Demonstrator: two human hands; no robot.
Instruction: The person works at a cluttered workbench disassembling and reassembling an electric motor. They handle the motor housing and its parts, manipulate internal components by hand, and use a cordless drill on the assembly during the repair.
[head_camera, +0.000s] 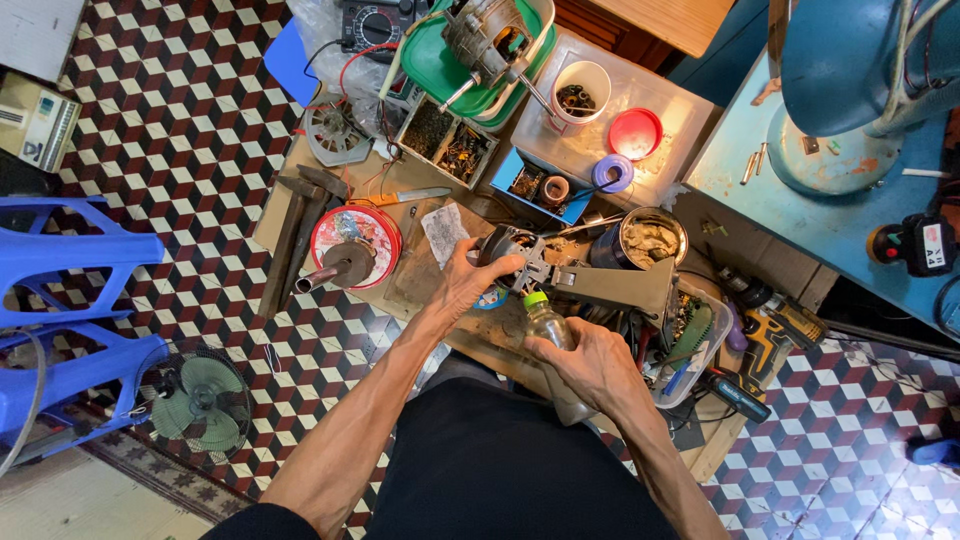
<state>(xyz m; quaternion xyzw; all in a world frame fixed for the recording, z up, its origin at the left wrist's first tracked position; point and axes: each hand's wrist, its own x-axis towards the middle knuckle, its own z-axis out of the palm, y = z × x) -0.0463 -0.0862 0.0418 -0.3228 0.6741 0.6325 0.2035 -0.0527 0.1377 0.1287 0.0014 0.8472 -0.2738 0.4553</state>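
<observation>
Head view: left hand (462, 283) grip clamped on grey motor housing (520, 262) at near edge of bench (420, 285). Right hand (590, 365) grip closed round small clear bottle (552, 335) with green cap, tilted toward housing, just beside it. Red round tin (355, 240) near bench's left edge; metal bowl (652, 236) behind housing.

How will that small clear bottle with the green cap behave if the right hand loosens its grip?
The bottle looks like thin clear plastic, so probably light and apt to dent when squeezed. It is round and held tilted in the right hand, so it would likely roll if laid down. The left hand grips the metal part, leaving none free to catch it.
</observation>
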